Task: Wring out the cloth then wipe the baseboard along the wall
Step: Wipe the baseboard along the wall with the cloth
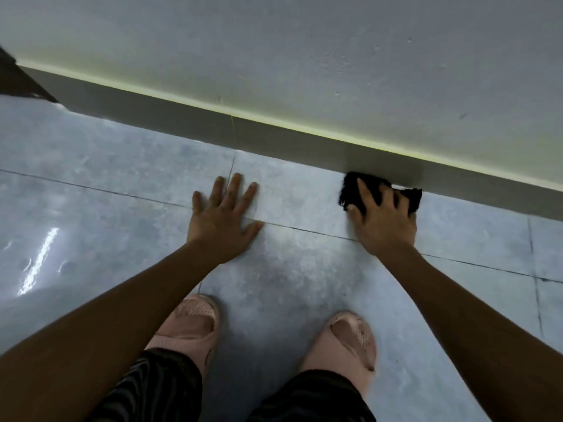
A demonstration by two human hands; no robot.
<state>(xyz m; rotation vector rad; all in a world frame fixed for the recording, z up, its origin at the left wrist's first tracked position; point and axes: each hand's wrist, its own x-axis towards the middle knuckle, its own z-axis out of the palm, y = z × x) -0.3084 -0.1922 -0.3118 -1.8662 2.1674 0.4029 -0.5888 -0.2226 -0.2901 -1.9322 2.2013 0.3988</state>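
Note:
A black cloth (353,185) is bunched against the foot of the grey baseboard (213,126), which runs from upper left to right under a pale wall. My right hand (385,222) grips the cloth from above and presses it where baseboard and floor meet. Part of the cloth is hidden under my fingers. My left hand (224,219) lies flat on the floor tile, fingers spread, holding nothing, well to the left of the cloth.
Glossy grey floor tiles (106,223) with thin grout lines fill the foreground. My two feet in pink slippers (347,342) stand below the hands. A dark object (18,80) juts in at the far left by the baseboard.

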